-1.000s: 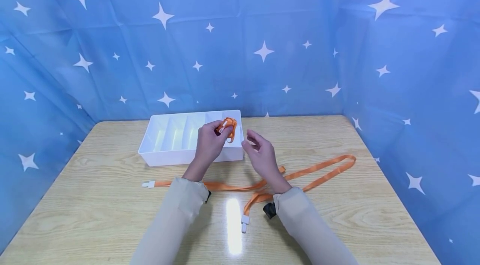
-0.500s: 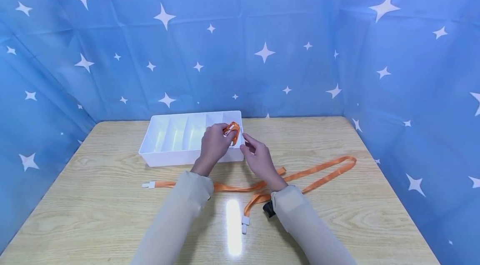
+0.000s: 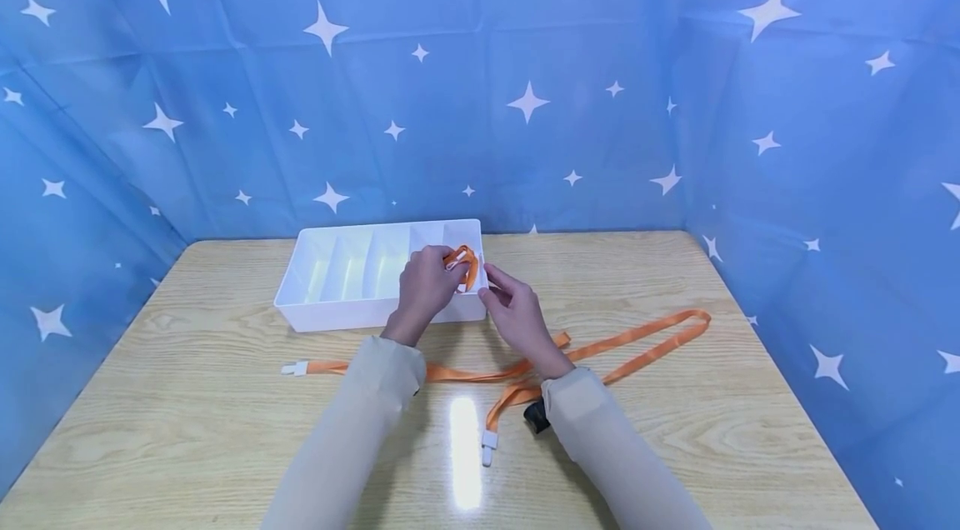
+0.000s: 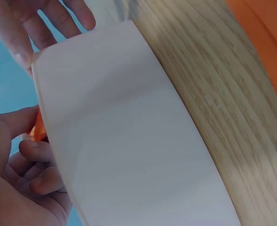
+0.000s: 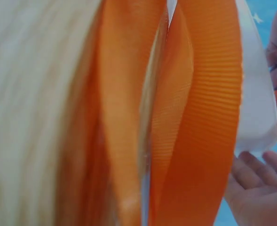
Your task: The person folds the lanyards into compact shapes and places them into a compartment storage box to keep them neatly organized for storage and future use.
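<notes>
A bundled orange lanyard (image 3: 472,272) with white clip parts is pinched by my left hand (image 3: 424,284) inside the right-end compartment of a white divided tray (image 3: 337,315). My right hand (image 3: 517,315) is at the tray's right end, its fingertips at the wall and rim. In the left wrist view, the front wall of the tray hides part of the bundle; a bit of orange shows beside my left fingers (image 4: 39,181). The right wrist view shows my right hand (image 5: 258,181) with loosely extended fingers against the tray end.
Two more orange lanyards lie stretched on the wooden table (image 3: 187,430): one with its white clip (image 3: 296,368) at left, one with its clip (image 3: 489,447) near the front and a loop (image 3: 697,322) at right. Blue star-printed cloth (image 3: 480,97) stands behind the table.
My left hand has moved slightly right and down, lowering the bundled lanyard into the end compartment. The right hand has come up against the tray's end.
</notes>
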A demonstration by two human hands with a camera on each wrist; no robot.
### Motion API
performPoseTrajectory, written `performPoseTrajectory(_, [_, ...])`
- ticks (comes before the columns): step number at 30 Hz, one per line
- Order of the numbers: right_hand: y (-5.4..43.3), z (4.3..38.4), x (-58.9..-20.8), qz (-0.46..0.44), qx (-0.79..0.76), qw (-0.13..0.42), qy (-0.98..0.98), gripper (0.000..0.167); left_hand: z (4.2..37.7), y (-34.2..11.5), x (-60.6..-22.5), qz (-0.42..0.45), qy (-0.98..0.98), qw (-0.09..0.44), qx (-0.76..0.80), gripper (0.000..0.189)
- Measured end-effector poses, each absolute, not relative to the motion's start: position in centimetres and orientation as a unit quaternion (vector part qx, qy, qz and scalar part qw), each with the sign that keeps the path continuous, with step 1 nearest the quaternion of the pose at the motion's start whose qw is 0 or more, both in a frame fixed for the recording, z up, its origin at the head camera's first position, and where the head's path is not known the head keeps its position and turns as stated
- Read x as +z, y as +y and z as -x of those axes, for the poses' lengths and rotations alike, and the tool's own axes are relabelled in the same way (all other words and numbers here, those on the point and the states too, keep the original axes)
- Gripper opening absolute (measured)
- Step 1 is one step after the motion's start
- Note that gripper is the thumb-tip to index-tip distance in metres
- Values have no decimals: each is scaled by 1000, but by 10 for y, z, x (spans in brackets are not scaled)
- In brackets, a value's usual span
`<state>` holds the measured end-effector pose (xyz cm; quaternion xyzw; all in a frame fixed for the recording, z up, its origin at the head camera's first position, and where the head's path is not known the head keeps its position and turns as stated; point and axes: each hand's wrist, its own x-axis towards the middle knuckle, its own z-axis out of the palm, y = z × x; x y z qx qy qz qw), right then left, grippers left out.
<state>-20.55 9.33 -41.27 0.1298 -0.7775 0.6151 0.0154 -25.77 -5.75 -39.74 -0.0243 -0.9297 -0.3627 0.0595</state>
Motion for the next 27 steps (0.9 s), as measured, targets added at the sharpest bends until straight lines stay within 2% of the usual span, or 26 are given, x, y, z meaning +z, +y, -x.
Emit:
performPoseTrajectory(6, [93, 211, -425, -130, 601, 28, -788, 45, 258, -58, -398, 17, -938, 42, -344, 26])
performPoseTrajectory(13, [94, 207, -416, -136, 602, 20, -787, 45, 260, -55, -400, 22, -947, 23, -319, 32])
performPoseTrajectory(20, [95, 220, -442, -128, 598, 33, -791, 45, 262, -53, -402, 39, -953, 27, -300, 26])
performPoseTrajectory(27, [94, 222, -444, -123, 598, 36, -792, 45, 263, -52, -401, 65, -963, 20, -260, 24])
